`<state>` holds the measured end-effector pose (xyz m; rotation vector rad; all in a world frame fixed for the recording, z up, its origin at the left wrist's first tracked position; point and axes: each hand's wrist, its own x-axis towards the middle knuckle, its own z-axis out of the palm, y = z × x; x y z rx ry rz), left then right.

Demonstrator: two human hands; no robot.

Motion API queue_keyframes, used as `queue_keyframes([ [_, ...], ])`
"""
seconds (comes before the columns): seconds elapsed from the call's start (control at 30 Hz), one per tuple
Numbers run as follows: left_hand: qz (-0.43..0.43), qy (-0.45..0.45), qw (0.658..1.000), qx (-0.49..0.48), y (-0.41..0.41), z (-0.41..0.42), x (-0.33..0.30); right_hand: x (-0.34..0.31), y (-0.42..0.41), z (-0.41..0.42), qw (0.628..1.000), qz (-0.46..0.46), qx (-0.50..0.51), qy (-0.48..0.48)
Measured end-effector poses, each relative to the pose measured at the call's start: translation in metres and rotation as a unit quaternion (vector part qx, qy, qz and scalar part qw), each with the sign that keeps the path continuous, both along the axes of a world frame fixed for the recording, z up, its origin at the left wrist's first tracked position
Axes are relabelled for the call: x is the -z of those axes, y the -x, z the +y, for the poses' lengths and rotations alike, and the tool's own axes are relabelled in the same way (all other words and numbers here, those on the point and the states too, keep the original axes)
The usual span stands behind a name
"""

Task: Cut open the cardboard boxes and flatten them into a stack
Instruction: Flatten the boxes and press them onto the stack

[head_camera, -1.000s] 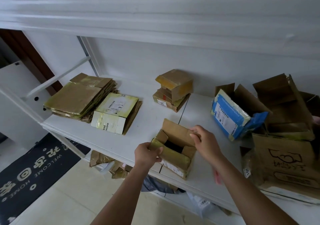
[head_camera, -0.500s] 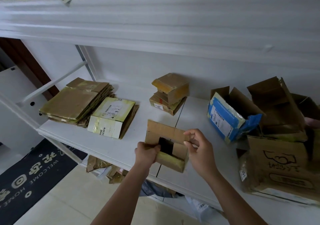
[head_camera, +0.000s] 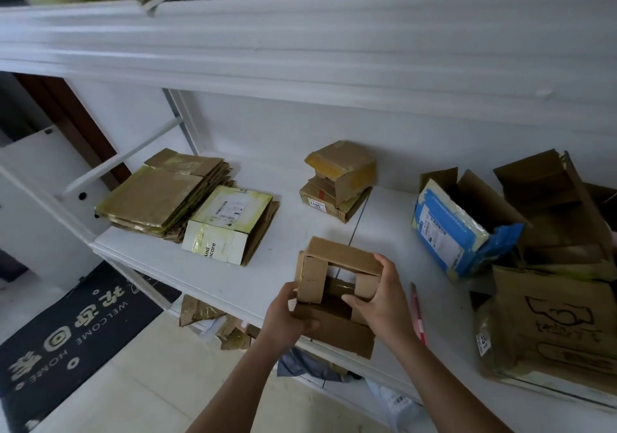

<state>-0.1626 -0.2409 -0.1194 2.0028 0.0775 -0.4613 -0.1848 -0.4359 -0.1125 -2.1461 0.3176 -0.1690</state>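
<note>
A person is holding a small brown cardboard box with its flaps sprung open [head_camera: 337,294] at the front edge of a white shelf [head_camera: 273,265], both hands working it toward flat. The left hand [head_camera: 287,319] is gripping the box's near left corner, fingers curled under the lower panel and thumb on its face; the right hand [head_camera: 384,302] is clasping the right side, fingers over the far top flap and thumb pinching in beside the small side flap. Judging from the open flaps at both ends, the step in hand is the collapse itself, and it would likely go best by pushing opposite corners toward each other along the existing creases, so the tube folds rather than buckles, with the side flaps tucked level before pressing down. The finished pile, a stack of flattened tan cardboard [head_camera: 160,195], is lying well apart at the shelf's left end, with a flattened white-labelled box [head_camera: 230,224] touching its near side. A slim pink-handled cutter [head_camera: 417,315] is lying on the shelf just right of the right wrist. Compared with half a second earlier, the box is turned more toward the camera, its bottom panel now hanging past the shelf's edge, and the right hand is wrapping the flap instead of pinching its corner
</note>
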Motion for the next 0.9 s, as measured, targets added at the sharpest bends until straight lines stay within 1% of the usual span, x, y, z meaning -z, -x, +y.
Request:
queue_keyframes([
  [0.07,0.002,-0.002,1.000,-0.001,0.001,0.002,0.002,0.000,-0.001,0.003,1.000,0.007,-0.001,-0.004],
  [0.13,-0.001,-0.013,1.000,0.000,0.000,0.002,0.004,-0.004,-0.002,0.002,0.998,0.039,-0.034,-0.040],
  [0.2,-0.009,-0.050,0.999,-0.005,-0.004,-0.003,0.002,-0.010,0.002,-0.002,0.993,0.065,-0.074,-0.069],
  [0.3,-0.023,-0.124,0.991,-0.037,-0.014,-0.017,-0.001,-0.014,0.008,-0.009,0.994,0.055,-0.086,-0.039],
  [0.4,-0.038,-0.242,0.967,-0.069,-0.023,-0.030,-0.008,-0.017,0.015,-0.012,0.994,0.044,-0.099,-0.012],
  [0.47,-0.065,-0.301,0.948,-0.085,-0.026,-0.036,-0.011,-0.018,0.020,-0.012,0.993,0.028,-0.113,-0.007],
  [0.53,-0.100,-0.325,0.935,-0.099,-0.028,-0.039,-0.012,-0.021,0.023,-0.012,0.992,0.010,-0.128,-0.009],
  [0.6,-0.122,-0.326,0.932,-0.100,-0.029,-0.038,-0.012,-0.028,0.025,-0.012,0.990,0.001,-0.139,-0.014],
  [0.63,-0.127,-0.312,0.937,-0.091,-0.029,-0.037,-0.011,-0.032,0.026,-0.012,0.990,-0.001,-0.143,-0.018],
  [0.67,-0.127,-0.275,0.950,-0.079,-0.029,-0.035,-0.010,-0.035,0.025,-0.014,0.990,-0.003,-0.140,-0.021],
  [0.7,-0.121,-0.201,0.970,-0.070,-0.028,-0.032,-0.010,-0.038,0.025,-0.016,0.991,-0.006,-0.135,-0.022],
  [0.73,-0.103,-0.099,0.987,-0.072,-0.028,-0.027,-0.010,-0.038,0.024,-0.020,0.991,-0.016,-0.127,-0.021],
  [0.77,-0.072,0.016,0.993,-0.092,-0.026,-0.020,-0.011,-0.035,0.023,-0.024,0.992,-0.029,-0.122,-0.016],
  [0.8,-0.035,0.111,0.985,-0.126,-0.025,-0.011,-0.010,-0.033,0.022,-0.027,0.991,-0.038,-0.126,-0.004],
  [0.83,0.015,0.186,0.970,-0.157,-0.023,-0.002,-0.009,-0.030,0.022,-0.030,0.989,-0.035,-0.144,0.016],
  [0.9,0.119,0.290,0.931,-0.187,-0.019,0.018,-0.004,-0.023,0.023,-0.030,0.975,0.027,-0.213,0.057],
])
